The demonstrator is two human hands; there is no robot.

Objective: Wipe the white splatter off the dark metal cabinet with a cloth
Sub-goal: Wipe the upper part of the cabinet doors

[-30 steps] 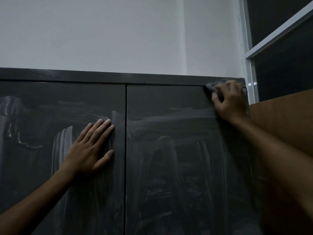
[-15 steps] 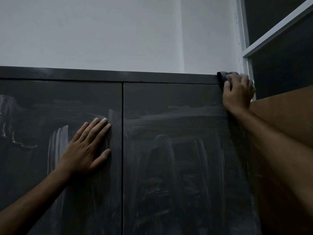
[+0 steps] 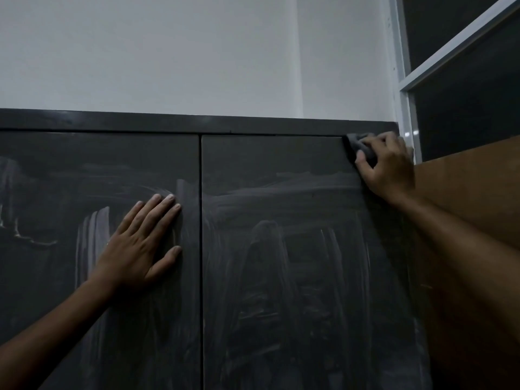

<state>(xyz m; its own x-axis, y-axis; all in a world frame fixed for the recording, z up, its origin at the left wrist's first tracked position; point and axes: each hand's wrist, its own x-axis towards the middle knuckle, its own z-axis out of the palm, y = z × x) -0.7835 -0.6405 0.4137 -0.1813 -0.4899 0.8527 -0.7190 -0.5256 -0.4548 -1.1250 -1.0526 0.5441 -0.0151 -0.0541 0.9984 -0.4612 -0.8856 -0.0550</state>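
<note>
Your left hand [image 3: 140, 243] lies flat, fingers straight, pressed on left door, centre-left of frame. Your right hand [image 3: 387, 164] clutches dark cloth [image 3: 361, 146], bunched at upper right corner of cabinet [image 3: 281, 277]. White smears [image 3: 92, 237] remain across both doors. Cloth judged soft, light, limp: keep it wadded under fingers. Metal panel judged stiff; may flex under pressure.

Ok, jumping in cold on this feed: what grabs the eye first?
The whitish smears streaked across both dark cabinet doors. Next, the right hand gripping a dark cloth at the right door's top right corner, and the left hand pressed flat on the left door beside the centre seam.
</note>
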